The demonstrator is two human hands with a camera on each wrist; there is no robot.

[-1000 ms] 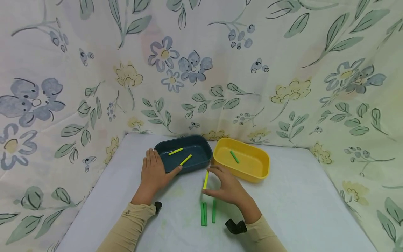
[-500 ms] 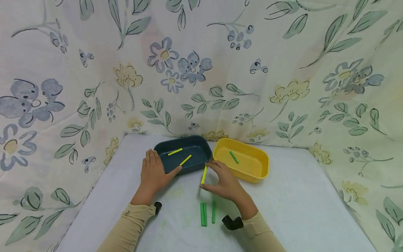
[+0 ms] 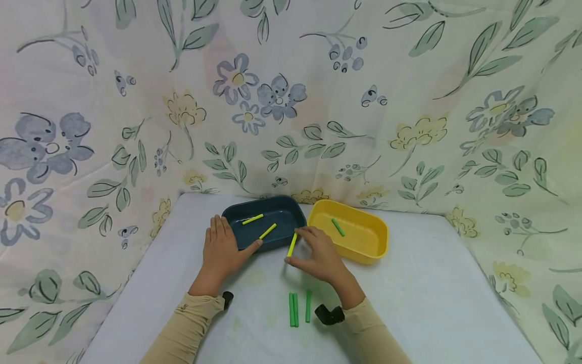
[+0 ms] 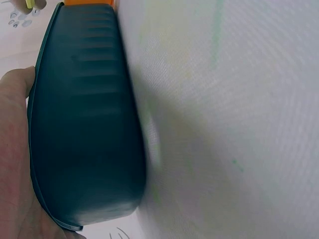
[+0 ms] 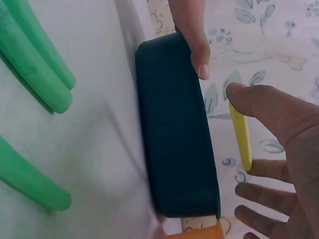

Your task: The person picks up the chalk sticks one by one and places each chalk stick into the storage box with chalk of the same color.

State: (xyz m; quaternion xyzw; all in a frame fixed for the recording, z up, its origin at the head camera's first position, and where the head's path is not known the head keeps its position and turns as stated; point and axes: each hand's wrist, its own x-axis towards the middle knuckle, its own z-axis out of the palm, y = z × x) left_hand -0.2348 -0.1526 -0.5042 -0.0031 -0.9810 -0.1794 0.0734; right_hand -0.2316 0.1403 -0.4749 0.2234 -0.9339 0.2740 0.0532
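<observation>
A yellow stick (image 3: 292,244) is pinched lengthwise between the thumb and a fingertip of my right hand (image 3: 320,255), raised off the cloth just in front of the dark blue tray (image 3: 268,245). The right wrist view shows the same yellow stick (image 5: 241,137) with the other fingers spread beside it. My left hand (image 3: 222,253) rests on the tray's near left rim, its fingers straight and its thumb along the front edge. Inside that tray lie two yellow sticks, one farther back (image 3: 252,219) and one nearer the thumb (image 3: 268,231).
To the right of the blue tray stands a yellow tray (image 3: 382,237) holding one green stick (image 3: 338,227). Three green sticks (image 3: 292,310) lie on the white cloth (image 3: 432,283) left of the right wrist. A floral curtain (image 3: 291,162) hangs behind.
My right hand has moved forward and left with the yellow stick, bringing it close to the blue tray's front right edge. The left hand has stayed on the rim.
</observation>
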